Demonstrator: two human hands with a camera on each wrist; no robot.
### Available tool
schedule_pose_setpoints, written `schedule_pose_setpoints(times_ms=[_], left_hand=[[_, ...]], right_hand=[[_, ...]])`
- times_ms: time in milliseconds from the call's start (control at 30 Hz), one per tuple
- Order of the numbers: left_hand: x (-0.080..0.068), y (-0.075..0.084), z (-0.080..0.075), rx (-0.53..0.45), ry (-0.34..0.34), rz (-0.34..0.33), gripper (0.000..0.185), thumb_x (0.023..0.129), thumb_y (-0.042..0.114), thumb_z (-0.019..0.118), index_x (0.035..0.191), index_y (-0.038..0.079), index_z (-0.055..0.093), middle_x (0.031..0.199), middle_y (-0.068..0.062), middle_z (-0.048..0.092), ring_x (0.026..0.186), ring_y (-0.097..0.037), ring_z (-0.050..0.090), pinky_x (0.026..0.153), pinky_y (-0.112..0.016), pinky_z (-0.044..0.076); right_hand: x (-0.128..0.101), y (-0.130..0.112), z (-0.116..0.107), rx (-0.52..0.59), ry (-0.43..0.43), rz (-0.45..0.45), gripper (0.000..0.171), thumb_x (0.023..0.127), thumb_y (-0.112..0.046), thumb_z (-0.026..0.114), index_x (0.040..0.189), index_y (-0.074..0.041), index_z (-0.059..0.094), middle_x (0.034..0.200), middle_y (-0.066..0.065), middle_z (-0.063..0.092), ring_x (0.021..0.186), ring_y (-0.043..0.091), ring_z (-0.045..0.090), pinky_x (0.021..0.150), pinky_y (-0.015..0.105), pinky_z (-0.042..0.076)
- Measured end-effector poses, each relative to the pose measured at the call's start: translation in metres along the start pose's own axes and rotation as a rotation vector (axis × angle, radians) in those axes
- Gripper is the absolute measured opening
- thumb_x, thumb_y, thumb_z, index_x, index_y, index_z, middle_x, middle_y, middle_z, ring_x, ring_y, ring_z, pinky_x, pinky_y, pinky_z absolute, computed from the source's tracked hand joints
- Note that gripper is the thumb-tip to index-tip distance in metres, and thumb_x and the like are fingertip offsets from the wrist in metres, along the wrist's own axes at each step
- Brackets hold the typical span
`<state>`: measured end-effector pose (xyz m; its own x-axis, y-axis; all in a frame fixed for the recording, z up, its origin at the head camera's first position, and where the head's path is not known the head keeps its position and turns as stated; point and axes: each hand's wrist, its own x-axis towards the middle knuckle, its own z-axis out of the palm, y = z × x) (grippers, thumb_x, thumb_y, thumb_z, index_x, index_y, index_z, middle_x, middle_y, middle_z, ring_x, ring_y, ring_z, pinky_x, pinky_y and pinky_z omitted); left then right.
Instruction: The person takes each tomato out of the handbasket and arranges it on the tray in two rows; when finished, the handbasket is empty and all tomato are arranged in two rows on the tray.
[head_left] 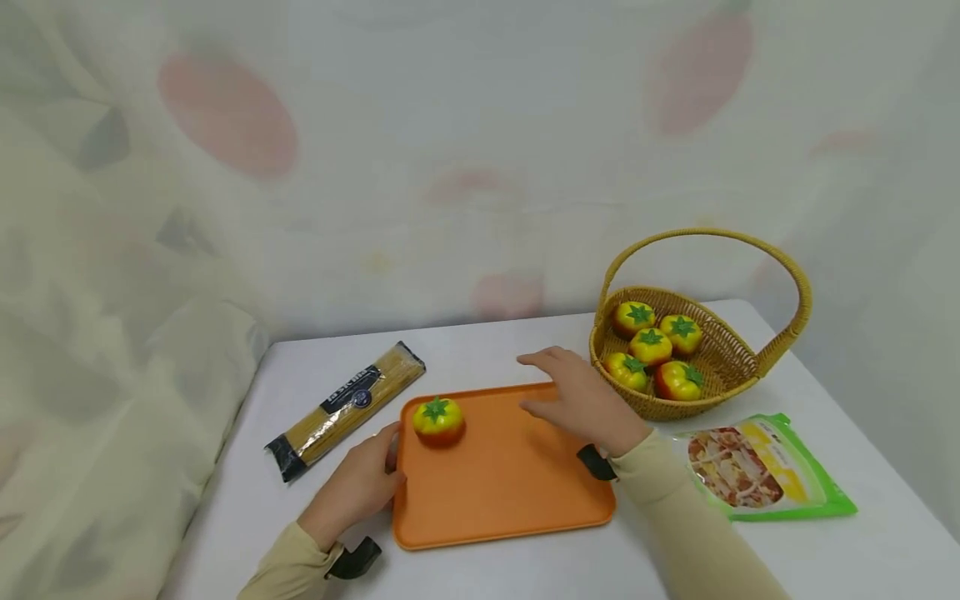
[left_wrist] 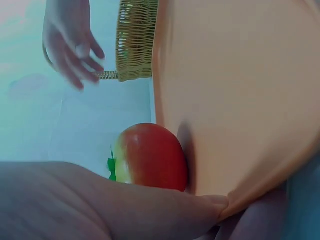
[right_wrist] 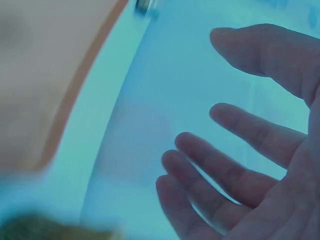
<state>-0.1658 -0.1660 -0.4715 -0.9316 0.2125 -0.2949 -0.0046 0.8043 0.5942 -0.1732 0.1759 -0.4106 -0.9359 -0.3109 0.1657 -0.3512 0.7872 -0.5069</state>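
Smooth orange tray (head_left: 510, 492) bears one glossy tomato (head_left: 438, 419).

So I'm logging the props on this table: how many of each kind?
Tomatoes: 6, one on the tray, five in the basket
Tray: 1
Basket: 1
Spaghetti pack: 1
Snack pouch: 1
Total: 10

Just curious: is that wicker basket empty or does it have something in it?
Not empty: the basket holds five toy tomatoes, clustered at its left side.
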Motion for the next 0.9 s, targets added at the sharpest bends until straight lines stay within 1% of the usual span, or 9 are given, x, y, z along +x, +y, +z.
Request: schedule_pose_setpoints(times_ms=[67,133,200,233,333,433,567,700,900], left_hand=[[0.0,-0.001,0.0,-0.012,-0.007,-0.014,0.079,0.096,0.005,0.071,0.167,0.003,0.036,0.099,-0.006,0.068,0.07,-0.017,0.064,0.062,-0.033,0.053],[-0.001,-0.001,0.0,-0.019,-0.011,-0.025,0.08,0.096,0.005,0.071,0.167,0.003,0.035,0.102,-0.008,0.069,0.071,-0.017,0.065,0.063,-0.032,0.054],[-0.001,-0.001,-0.001,-0.017,-0.013,-0.026,0.08,0.096,0.005,0.072,0.167,0.002,0.034,0.104,-0.009,0.069,0.072,-0.017,0.064,0.064,-0.032,0.055],[-0.002,-0.001,-0.001,-0.011,-0.012,-0.025,0.081,0.096,0.005,0.072,0.167,0.002,0.035,0.105,-0.009,0.069,0.073,-0.016,0.064,0.064,-0.032,0.055],[-0.002,0.001,-0.001,-0.007,-0.014,-0.021,0.08,0.096,0.005,0.072,0.167,0.001,0.034,0.102,-0.008,0.068,0.072,-0.017,0.064,0.063,-0.033,0.054],[-0.001,0.002,-0.002,-0.009,-0.015,-0.019,0.08,0.096,0.005,0.071,0.167,0.001,0.034,0.101,-0.008,0.067,0.07,-0.018,0.063,0.062,-0.033,0.053],[0.001,0.0,-0.004,-0.003,-0.011,-0.023,0.08,0.097,0.005,0.071,0.167,0.001,0.034,0.101,-0.008,0.067,0.069,-0.018,0.063,0.062,-0.033,0.053],[0.001,-0.003,-0.003,0.013,-0.003,-0.034,0.079,0.096,0.006,0.072,0.166,0.001,0.035,0.1,-0.008,0.066,0.07,-0.017,0.063,0.062,-0.032,0.052],[0.0,-0.002,-0.001,-0.008,-0.01,-0.041,0.08,0.096,0.005,0.072,0.167,0.0,0.034,0.099,-0.008,0.066,0.068,-0.018,0.064,0.06,-0.033,0.053]], right_hand=[[-0.01,0.017,-0.017,-0.031,0.04,0.004,0.059,0.097,-0.03,0.083,0.149,-0.011,0.064,0.14,0.012,0.068,0.129,0.034,0.065,0.11,0.055,0.054],[-0.021,0.034,-0.034,-0.049,0.07,0.028,0.056,0.098,-0.028,0.081,0.148,-0.009,0.064,0.142,0.014,0.067,0.131,0.036,0.064,0.11,0.058,0.052],[-0.032,0.05,-0.05,-0.065,0.087,0.067,0.055,0.099,-0.027,0.08,0.148,-0.009,0.064,0.146,0.016,0.066,0.134,0.038,0.062,0.112,0.06,0.051],[-0.037,0.058,-0.059,-0.071,0.094,0.086,0.055,0.099,-0.026,0.08,0.148,-0.008,0.064,0.146,0.018,0.066,0.132,0.039,0.063,0.109,0.06,0.052],[-0.053,0.081,-0.079,-0.096,0.104,0.149,0.056,0.098,-0.026,0.081,0.149,-0.007,0.064,0.147,0.021,0.066,0.131,0.043,0.063,0.106,0.063,0.052],[-0.063,0.1,-0.094,-0.11,0.083,0.209,0.059,0.098,-0.028,0.081,0.15,-0.006,0.062,0.147,0.025,0.065,0.129,0.047,0.063,0.104,0.065,0.052],[-0.066,0.122,-0.103,-0.105,0.027,0.266,0.066,0.1,-0.034,0.079,0.153,0.0,0.057,0.15,0.029,0.06,0.137,0.052,0.056,0.11,0.07,0.046],[-0.068,0.137,-0.103,-0.106,-0.017,0.31,0.074,0.099,-0.042,0.078,0.155,0.001,0.055,0.153,0.03,0.059,0.141,0.055,0.051,0.113,0.073,0.042],[-0.07,0.147,-0.1,-0.105,-0.058,0.358,0.082,0.098,-0.052,0.076,0.155,0.003,0.053,0.152,0.034,0.057,0.139,0.058,0.052,0.11,0.074,0.045]])
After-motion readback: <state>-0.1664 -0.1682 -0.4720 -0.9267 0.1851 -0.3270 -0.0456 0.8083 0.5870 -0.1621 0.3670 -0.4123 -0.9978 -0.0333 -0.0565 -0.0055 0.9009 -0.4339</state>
